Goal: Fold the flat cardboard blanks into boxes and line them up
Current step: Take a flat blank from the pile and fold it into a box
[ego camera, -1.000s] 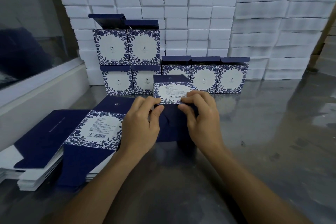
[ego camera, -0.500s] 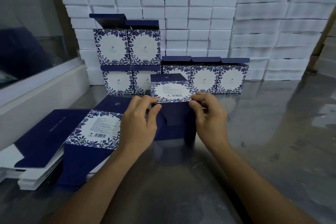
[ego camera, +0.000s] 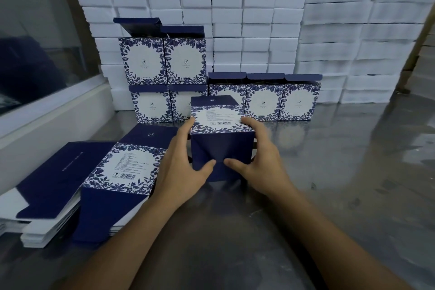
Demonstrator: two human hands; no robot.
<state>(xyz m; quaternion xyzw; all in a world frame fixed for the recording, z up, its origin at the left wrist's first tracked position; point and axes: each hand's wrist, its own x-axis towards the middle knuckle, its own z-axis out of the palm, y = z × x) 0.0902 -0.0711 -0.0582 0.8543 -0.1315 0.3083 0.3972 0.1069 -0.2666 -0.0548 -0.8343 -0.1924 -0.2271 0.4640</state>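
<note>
Nearest, on the steel table (ego camera: pixel 329 195), both hands clasp a half-formed box (ego camera: pixel 221 146) lying on its side: the left hand (ego camera: pixel 181 172) grips its left side with the thumb pressed on the dark blue bottom flaps, and the right hand (ego camera: pixel 261 167) grips the right side likewise. Left of it lie stacked flat blanks (ego camera: pixel 117 176). Farther back, finished boxes (ego camera: pixel 263 101) stand in a row, two more (ego camera: pixel 162 61) stacked above at left, before a wall of white foam blocks (ego camera: pixel 247 19).
</note>
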